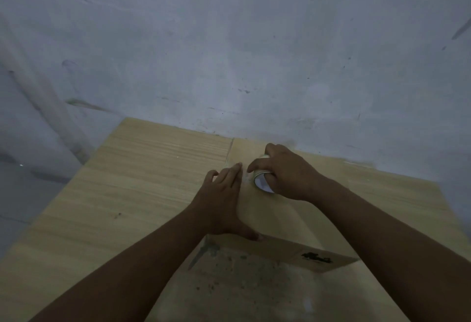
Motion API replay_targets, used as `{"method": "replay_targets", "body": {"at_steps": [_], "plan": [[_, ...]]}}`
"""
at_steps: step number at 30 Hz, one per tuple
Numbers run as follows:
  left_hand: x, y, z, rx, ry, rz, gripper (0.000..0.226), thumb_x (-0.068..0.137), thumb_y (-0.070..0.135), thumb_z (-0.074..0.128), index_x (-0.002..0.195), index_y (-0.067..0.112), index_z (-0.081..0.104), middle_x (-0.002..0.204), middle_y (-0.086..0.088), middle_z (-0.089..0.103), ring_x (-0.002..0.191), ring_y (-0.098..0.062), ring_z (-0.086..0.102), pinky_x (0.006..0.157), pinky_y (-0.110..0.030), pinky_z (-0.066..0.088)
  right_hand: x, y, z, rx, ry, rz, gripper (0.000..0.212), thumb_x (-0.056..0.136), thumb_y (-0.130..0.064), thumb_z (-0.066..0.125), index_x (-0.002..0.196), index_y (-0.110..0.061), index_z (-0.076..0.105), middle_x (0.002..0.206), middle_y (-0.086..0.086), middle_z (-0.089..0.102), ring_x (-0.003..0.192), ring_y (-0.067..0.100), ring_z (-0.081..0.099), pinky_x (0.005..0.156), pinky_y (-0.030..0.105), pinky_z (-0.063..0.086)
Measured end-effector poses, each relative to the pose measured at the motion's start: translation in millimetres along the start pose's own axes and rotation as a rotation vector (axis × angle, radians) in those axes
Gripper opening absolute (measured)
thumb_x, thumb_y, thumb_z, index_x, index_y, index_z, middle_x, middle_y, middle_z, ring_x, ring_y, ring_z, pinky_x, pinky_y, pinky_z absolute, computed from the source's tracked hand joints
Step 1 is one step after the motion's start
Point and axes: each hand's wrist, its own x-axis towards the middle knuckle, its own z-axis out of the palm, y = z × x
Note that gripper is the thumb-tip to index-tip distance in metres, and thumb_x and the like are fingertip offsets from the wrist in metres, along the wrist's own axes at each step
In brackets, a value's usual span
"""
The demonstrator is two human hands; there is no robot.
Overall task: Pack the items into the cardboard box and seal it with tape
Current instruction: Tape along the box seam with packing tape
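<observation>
1. The table [107,194] stretches away to the left of the box, pale wood grain, pushed up against a scuffed grey wall [229,41].
2. The left hand [221,202] lies flat and open on the box's left edge, fingers spread and pointing away, gripping nothing.
3. The box [331,207] sits closed on the table's right side, a dark print on its near flap.
4. The tape [262,181] stands on the box top, just right of the left hand.
5. The right hand [285,171] is curled around the tape from above.

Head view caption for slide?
Right hand runs clear tape roll along closed brown cardboard box; left hand presses flat.
</observation>
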Motion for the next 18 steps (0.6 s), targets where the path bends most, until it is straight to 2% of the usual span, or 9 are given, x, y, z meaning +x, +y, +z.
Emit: {"method": "replay_targets", "body": {"at_steps": [4,7,10,13,18], "plan": [[3,-1,0,0.010,-0.009,-0.014,0.148,0.044,0.104,0.038,0.150,0.002,0.023,0.159,-0.015,0.019,0.140,-0.030,0.029,0.109,-0.050,0.025,1,-1,1,0.014,0.018,0.010,0.051,0.078,-0.029,0.032,0.117,-0.030,0.064,0.086,0.000,0.035,0.083,0.016,0.034,0.059,0.029,0.027],[2,-3,-1,0.024,-0.011,0.004,0.146,0.045,0.104,0.035,0.151,0.005,0.022,0.161,-0.014,0.014,0.144,-0.029,0.022,0.112,-0.052,0.019,3,0,3,0.048,0.036,0.009,0.051,0.074,-0.026,0.036,0.118,-0.026,0.063,0.089,0.000,0.034,0.083,0.015,0.032,0.063,0.031,0.032],[0,-5,1,0.036,0.005,0.026,0.138,0.050,0.102,0.038,0.150,0.006,0.028,0.159,-0.012,0.021,0.147,-0.029,0.017,0.115,-0.056,0.011,3,8,6,0.091,0.064,0.010,0.047,0.076,-0.018,0.039,0.118,-0.021,0.058,0.090,0.001,0.034,0.074,0.014,0.031,0.062,0.031,0.030],[0,-4,2,0.039,0.015,0.045,0.135,0.053,0.100,0.037,0.150,0.006,0.029,0.159,-0.012,0.022,0.149,-0.029,0.012,0.116,-0.060,0.005,-3,14,10,0.123,0.077,0.012,0.044,0.083,-0.016,0.039,0.124,-0.024,0.053,0.090,0.002,0.035,0.068,0.014,0.032,0.058,0.032,0.030],[0,-4,5,0.016,0.046,0.070,0.135,0.053,0.100,0.039,0.151,0.008,0.026,0.161,-0.007,0.019,0.150,-0.022,0.008,0.118,-0.055,0.002,-6,14,12,0.143,0.086,0.027,0.049,0.085,-0.021,0.038,0.132,-0.028,0.051,0.091,0.001,0.034,0.067,0.010,0.030,0.056,0.020,0.026]]}}
